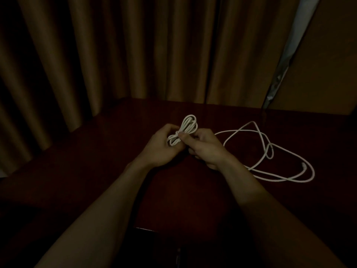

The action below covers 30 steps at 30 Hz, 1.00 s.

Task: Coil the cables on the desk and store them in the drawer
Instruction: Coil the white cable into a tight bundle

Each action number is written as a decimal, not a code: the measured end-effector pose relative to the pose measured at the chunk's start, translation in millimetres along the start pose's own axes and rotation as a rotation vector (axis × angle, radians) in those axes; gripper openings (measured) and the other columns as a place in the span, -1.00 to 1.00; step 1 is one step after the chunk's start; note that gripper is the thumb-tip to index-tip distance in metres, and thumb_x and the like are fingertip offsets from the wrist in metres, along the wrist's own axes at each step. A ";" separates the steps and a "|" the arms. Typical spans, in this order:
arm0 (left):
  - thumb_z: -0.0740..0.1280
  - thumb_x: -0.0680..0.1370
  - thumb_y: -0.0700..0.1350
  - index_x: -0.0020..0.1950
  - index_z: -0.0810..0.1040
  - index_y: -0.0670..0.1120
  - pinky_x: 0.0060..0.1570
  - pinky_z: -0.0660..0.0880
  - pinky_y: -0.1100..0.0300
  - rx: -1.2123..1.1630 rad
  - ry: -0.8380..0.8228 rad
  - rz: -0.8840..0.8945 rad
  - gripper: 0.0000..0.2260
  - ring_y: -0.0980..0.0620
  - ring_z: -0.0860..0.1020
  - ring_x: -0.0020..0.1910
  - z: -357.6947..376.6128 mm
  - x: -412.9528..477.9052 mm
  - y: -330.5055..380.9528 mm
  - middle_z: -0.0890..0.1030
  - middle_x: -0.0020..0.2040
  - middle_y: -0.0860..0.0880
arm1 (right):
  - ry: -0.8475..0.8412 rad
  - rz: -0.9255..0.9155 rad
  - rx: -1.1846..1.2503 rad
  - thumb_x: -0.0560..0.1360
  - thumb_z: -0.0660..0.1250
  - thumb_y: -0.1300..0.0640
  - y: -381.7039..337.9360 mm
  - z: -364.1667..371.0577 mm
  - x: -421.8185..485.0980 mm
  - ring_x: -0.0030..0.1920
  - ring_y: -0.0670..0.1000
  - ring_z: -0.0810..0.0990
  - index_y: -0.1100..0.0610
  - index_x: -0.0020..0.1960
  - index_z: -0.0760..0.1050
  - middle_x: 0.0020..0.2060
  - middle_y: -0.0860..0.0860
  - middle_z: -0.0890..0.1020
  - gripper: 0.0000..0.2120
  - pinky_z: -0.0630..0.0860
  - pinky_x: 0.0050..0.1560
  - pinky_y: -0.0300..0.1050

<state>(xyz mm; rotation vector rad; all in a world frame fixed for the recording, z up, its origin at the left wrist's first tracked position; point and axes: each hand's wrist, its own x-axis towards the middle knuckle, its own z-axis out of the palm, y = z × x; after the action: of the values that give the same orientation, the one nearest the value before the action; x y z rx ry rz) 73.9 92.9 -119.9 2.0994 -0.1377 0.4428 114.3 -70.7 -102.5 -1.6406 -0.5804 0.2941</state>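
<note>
A small white coiled cable [187,127] is held above the dark wooden desk [108,151], its loops sticking up past my fingers. My left hand [161,147] grips the lower part of the coil from the left. My right hand [204,147] pinches the coil's middle, where a turn of cable wraps round it. A second white cable [270,151] lies loose and uncoiled on the desk to the right of my right hand, with one plug end [303,165] near the right edge.
Brown curtains [135,55] hang close behind the desk and along its left side. A pale gap [293,49] shows between curtain and wall at the upper right. A dark edge, perhaps a drawer front [146,230], shows under the desk's near edge.
</note>
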 end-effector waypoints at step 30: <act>0.24 0.69 -0.07 0.25 0.48 0.01 0.11 0.60 0.05 0.020 -0.092 -0.037 -0.85 0.09 0.62 0.07 2.6 -3.1 9.3 0.61 0.10 0.05 | 0.211 -0.129 -0.237 0.66 0.33 0.03 9.4 20.3 5.8 -0.46 -0.14 0.48 0.31 -0.19 0.62 -0.49 -0.04 0.53 -0.61 0.42 -0.33 -0.12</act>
<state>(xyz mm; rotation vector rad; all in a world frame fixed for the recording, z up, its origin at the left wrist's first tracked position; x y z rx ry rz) 69.2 85.5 -114.9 2.1396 -0.1481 0.3273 110.7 -51.1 -114.2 -1.8245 -0.5730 -0.0457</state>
